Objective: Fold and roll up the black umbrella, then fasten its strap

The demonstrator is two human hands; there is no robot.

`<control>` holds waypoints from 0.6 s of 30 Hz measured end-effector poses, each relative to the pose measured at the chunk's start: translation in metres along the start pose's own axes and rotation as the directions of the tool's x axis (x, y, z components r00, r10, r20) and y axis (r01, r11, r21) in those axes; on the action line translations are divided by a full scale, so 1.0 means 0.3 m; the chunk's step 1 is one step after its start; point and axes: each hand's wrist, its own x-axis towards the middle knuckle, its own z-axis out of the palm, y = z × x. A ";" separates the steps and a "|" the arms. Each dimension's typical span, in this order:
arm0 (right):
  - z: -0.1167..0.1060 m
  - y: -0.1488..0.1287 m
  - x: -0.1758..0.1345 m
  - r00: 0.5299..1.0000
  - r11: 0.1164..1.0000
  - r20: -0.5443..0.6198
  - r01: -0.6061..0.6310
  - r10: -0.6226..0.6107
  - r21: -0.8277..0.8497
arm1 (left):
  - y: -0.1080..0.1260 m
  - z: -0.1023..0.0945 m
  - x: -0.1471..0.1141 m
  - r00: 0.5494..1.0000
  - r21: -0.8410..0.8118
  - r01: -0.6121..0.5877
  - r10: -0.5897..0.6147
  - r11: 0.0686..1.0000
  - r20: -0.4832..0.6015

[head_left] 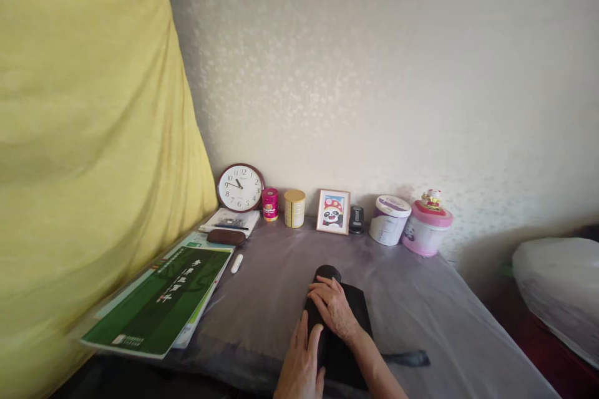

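Observation:
A black fabric item that looks like a folded umbrella [353, 312] lies on the grey-covered table near its front edge. It has a rounded thick end at the far side and a flat panel spread to the right. From the panel's right side a dark strap [408, 358] sticks out across the cloth. My left hand [302, 358] is around the lower left part, thumb on one side and fingers on the other. Over the upper part lies my right hand [333, 307], its fingers stretched across the rolled part. The underside is hidden.
Green booklets [175, 299], a brown case [226, 237] and a small white object [237, 264] lie at left. Along the wall stand a clock [241, 188], a pink tin [270, 204], a yellow-lidded can [294, 209], a panda picture [333, 212] and two tubs [389, 221]. A yellow curtain [93, 137] hangs left.

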 end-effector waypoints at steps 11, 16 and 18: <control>0.037 0.163 0.145 0.973 0.972 -0.192 -0.161 0.127 -0.173 | 0.026 -0.039 -0.003 0.998 0.000 0.062 -0.062 0.998 0.025; -0.045 0.236 0.042 0.854 0.905 -0.409 -0.404 0.322 -0.132 | 0.052 -0.062 -0.019 0.998 0.026 0.067 -0.067 0.997 0.012; -0.085 0.256 -0.036 0.809 0.868 -0.422 -0.488 0.410 -0.093 | 0.054 -0.066 -0.024 0.998 0.020 0.058 -0.058 0.998 0.004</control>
